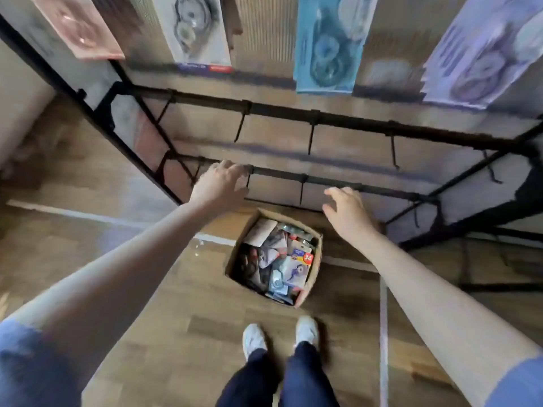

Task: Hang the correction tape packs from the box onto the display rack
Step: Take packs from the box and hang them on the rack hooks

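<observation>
Since you're reaching empty-handed: left hand and right hand both loose, holding nothing, by the lower rail
Packs: jumbled in the box on the floor by your feet
Risk: blur hides the hooks, so you might snag or miss a hang-hole
Orientation: hung packs run long-axis down; boxed ones point every way

Left grip outstretched, slack; right grip likewise.

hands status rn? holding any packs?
Left hand: open, empty, by the lower rack bar.
Right hand: open, empty, above the box.
</observation>
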`<state>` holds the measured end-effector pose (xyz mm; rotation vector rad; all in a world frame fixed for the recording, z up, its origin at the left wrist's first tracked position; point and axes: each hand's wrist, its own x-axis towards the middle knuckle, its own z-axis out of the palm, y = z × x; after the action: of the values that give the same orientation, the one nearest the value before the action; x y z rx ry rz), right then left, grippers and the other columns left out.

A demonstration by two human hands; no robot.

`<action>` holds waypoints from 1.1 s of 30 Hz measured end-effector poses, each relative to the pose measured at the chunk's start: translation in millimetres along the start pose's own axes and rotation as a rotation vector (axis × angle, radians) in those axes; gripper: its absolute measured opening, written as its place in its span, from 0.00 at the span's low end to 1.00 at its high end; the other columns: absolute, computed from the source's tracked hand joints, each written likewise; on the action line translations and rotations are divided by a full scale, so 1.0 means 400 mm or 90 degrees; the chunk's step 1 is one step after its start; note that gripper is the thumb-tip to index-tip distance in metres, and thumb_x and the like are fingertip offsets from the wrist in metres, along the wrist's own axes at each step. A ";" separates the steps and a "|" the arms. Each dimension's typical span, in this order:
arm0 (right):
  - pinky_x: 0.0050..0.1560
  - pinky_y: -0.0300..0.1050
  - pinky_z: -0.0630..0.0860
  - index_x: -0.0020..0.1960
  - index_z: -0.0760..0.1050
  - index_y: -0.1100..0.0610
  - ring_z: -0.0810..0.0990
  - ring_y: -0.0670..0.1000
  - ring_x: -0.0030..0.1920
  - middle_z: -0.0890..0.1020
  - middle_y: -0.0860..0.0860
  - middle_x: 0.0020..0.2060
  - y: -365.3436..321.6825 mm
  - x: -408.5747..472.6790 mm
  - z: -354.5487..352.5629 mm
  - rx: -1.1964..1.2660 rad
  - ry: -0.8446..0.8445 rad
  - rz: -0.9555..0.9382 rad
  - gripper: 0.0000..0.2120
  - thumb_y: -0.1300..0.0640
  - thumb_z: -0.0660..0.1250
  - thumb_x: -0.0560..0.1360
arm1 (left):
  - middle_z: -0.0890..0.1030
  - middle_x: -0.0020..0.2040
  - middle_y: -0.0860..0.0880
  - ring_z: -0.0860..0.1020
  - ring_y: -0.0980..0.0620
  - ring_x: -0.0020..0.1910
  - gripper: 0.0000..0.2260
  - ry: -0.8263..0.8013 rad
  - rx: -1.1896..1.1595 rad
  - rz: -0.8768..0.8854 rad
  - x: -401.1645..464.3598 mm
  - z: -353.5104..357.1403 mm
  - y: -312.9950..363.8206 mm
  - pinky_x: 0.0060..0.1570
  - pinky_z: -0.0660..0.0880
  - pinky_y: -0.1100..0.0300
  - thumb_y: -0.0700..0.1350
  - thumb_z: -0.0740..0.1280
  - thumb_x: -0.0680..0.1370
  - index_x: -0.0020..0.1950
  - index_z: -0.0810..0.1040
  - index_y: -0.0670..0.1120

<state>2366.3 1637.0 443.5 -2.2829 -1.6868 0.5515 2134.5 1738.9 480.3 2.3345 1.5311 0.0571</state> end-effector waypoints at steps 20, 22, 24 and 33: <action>0.53 0.47 0.72 0.62 0.71 0.57 0.72 0.56 0.60 0.76 0.55 0.57 0.496 0.110 0.946 -0.209 -0.306 0.001 0.13 0.57 0.58 0.78 | 0.63 0.71 0.46 0.63 0.45 0.68 0.31 -0.188 0.029 -0.099 0.102 1.183 -0.372 0.62 0.66 0.52 0.39 0.64 0.74 0.75 0.56 0.45; 0.52 0.47 0.73 0.61 0.71 0.57 0.74 0.55 0.58 0.76 0.55 0.56 0.502 0.123 0.994 -0.247 -0.295 -0.015 0.13 0.57 0.59 0.78 | 0.62 0.71 0.46 0.63 0.45 0.68 0.31 -0.178 0.029 -0.100 0.119 1.229 -0.396 0.62 0.66 0.52 0.39 0.64 0.74 0.75 0.55 0.45; 0.50 0.48 0.74 0.61 0.70 0.58 0.74 0.56 0.57 0.76 0.56 0.56 0.500 0.145 1.039 -0.261 -0.295 0.000 0.12 0.58 0.59 0.78 | 0.65 0.69 0.44 0.65 0.43 0.66 0.31 -0.175 0.044 -0.079 0.138 1.265 -0.417 0.59 0.67 0.51 0.39 0.64 0.74 0.75 0.56 0.45; 0.60 0.50 0.68 0.68 0.61 0.60 0.70 0.60 0.63 0.69 0.61 0.65 0.522 0.261 1.190 -0.179 -0.377 0.132 0.25 0.60 0.65 0.74 | 0.68 0.68 0.46 0.70 0.40 0.61 0.24 -0.102 0.015 -0.082 0.223 1.325 -0.489 0.54 0.72 0.44 0.37 0.58 0.76 0.71 0.63 0.53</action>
<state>2363.0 1663.0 -86.0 -2.6971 -1.8761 1.2041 2116.0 1748.6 -91.1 2.1932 1.6052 -0.1762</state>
